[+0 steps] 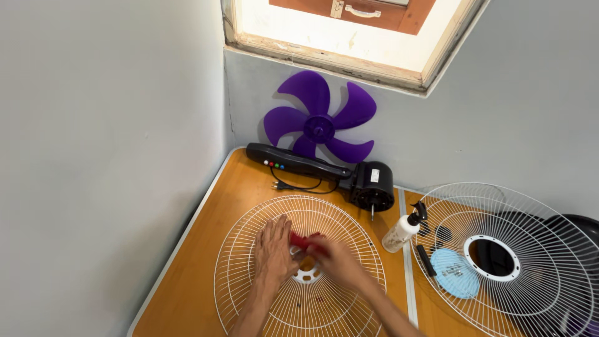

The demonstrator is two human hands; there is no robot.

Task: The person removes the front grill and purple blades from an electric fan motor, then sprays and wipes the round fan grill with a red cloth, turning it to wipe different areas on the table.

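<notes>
A round white wire fan guard (243, 262) lies flat on the orange table (187, 281). My left hand (273, 249) rests flat on the guard's wires, left of its centre hub. My right hand (337, 259) is closed on a small red object (302, 240) over the hub; what the object is I cannot make out. Both forearms reach in from the bottom edge.
A purple fan blade (319, 118) leans on the back wall. A black fan body with motor (368, 184) and cord lies behind the guard. A white spray bottle (402, 229), a second wire guard (499, 256) and a light blue disc (455, 281) sit to the right.
</notes>
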